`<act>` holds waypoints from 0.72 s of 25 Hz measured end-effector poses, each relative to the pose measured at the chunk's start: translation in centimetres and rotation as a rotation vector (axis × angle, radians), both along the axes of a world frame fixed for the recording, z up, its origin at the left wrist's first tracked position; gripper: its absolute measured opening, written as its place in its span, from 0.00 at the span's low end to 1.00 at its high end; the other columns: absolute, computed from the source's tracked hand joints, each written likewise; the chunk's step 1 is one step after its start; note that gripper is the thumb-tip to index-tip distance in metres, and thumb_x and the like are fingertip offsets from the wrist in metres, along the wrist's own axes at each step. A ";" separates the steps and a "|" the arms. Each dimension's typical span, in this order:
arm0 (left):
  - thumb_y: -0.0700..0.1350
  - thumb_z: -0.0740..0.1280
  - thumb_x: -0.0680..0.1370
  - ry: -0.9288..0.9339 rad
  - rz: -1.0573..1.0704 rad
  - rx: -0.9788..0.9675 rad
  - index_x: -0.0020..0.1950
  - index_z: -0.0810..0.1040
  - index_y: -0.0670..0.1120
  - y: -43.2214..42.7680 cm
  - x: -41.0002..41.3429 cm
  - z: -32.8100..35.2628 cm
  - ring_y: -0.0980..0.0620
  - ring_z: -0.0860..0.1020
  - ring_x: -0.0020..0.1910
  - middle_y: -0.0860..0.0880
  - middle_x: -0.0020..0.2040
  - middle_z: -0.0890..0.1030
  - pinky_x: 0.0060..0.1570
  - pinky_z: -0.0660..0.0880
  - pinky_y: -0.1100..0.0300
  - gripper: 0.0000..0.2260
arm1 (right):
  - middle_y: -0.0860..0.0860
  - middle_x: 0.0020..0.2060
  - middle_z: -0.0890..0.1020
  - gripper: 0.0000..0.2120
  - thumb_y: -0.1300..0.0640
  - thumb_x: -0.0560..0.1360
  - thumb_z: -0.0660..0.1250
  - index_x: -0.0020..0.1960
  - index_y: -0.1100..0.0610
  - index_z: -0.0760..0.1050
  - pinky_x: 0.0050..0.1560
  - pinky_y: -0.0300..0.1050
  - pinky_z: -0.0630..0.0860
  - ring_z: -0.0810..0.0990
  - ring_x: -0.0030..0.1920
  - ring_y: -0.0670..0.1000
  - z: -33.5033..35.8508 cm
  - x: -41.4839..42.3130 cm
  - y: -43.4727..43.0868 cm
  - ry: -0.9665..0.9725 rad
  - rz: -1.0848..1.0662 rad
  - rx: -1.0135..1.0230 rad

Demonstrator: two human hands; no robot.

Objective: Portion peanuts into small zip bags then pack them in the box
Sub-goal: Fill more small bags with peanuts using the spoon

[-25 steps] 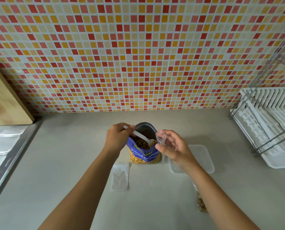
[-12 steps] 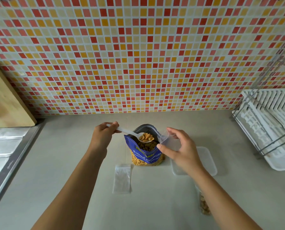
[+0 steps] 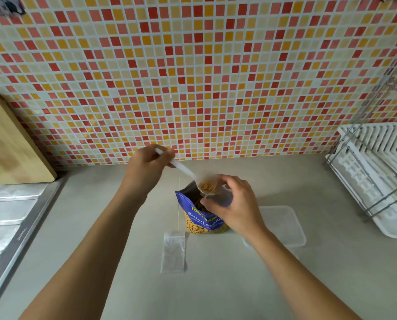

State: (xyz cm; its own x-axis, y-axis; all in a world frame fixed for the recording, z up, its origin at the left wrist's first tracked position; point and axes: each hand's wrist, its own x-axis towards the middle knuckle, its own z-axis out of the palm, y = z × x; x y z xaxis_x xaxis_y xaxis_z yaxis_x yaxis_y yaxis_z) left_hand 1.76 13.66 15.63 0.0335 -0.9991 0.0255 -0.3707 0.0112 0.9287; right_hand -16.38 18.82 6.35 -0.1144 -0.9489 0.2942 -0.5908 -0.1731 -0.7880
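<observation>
L hand (image 3: 149, 167) is curled round the handle end of a white plastic spoon (image 3: 183, 169), fingers wrapped. The spoon slopes down & to the right from that grip. Its bowl carries peanuts (image 3: 206, 186) and sits right at the mouth of a small zip bag (image 3: 222, 197). R hand (image 3: 235, 205) pinches that bag btwn thumb & fingertips, mouth facing the spoon. The bag is clear, so its lower part is hard to make out vs. the hand. Can't tell if any nuts are inside it, too blurred.

Directly under both grips is the big peanut bag (image 3: 202, 219), blue w/ yellow, upright on the counter (image 3: 100, 227), top open. Nearer the person than the L grip, just beside the big bag's base, a spare zip bag (image 3: 173, 251) lies flat. Under the R wrist & out to its right is a clear plastic box (image 3: 282, 225), partly hidden by the forearm. Far right of the R hand is a white dish rack (image 3: 377, 172). Far left of the L hand a wooden board (image 3: 10, 146) leans on the tiled wall (image 3: 192, 77), w/ a steel sink (image 3: 8, 215) below it.
</observation>
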 end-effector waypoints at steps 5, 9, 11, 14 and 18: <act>0.54 0.61 0.77 -0.558 -0.131 -0.525 0.43 0.79 0.51 2.1 -2.3 2.5 0.51 0.76 0.46 0.56 0.39 0.80 0.47 0.73 0.49 0.11 | 0.34 0.46 0.75 0.22 0.47 0.63 0.75 0.55 0.45 0.73 0.51 0.38 0.72 0.74 0.51 0.44 0.1 0.5 0.1 -0.199 -0.017 0.041; 0.50 0.64 0.78 -0.286 0.081 -0.404 0.46 0.80 0.46 0.6 -0.4 2.8 0.48 0.78 0.42 0.50 0.40 0.81 0.41 0.74 0.55 0.09 | 0.38 0.46 0.79 0.21 0.50 0.65 0.77 0.53 0.42 0.73 0.47 0.33 0.75 0.77 0.48 0.37 -0.4 -0.6 0.6 -0.378 -0.040 0.095; 0.52 0.63 0.77 -0.306 0.079 -0.283 0.44 0.79 0.49 -0.4 -0.4 -0.1 0.45 0.80 0.42 0.49 0.40 0.83 0.45 0.76 0.51 0.09 | 0.39 0.44 0.81 0.20 0.48 0.64 0.77 0.52 0.41 0.73 0.47 0.35 0.76 0.77 0.48 0.36 -1.3 -1.4 0.9 -0.474 -0.059 0.122; 0.53 0.62 0.77 -0.551 -0.034 -0.143 0.47 0.81 0.51 -0.3 -2.0 -6.0 0.47 0.77 0.54 0.51 0.44 0.83 0.54 0.71 0.50 0.10 | 0.37 0.46 0.81 0.21 0.43 0.61 0.74 0.52 0.41 0.73 0.50 0.37 0.76 0.77 0.50 0.35 -2.3 -2.0 1.3 -0.514 -0.076 0.170; 0.54 0.60 0.78 -0.776 -0.126 0.024 0.55 0.79 0.53 -0.2 -4.1 -9.7 0.51 0.66 0.68 0.49 0.62 0.77 0.61 0.62 0.45 0.11 | 0.41 0.52 0.81 0.23 0.40 0.61 0.74 0.53 0.42 0.74 0.49 0.37 0.76 0.78 0.55 0.38 -2.9 -2.2 1.0 -0.515 -0.040 0.210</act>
State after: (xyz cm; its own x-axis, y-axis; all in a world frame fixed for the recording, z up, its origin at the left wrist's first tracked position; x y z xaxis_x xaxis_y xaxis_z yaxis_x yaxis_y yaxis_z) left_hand -2.35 13.41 5.89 -0.0985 -0.9948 -0.0264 -0.9106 0.0794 0.4056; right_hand -18.60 19.85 3.46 -0.2305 -0.9731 -0.0045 -0.1233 0.0338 -0.9918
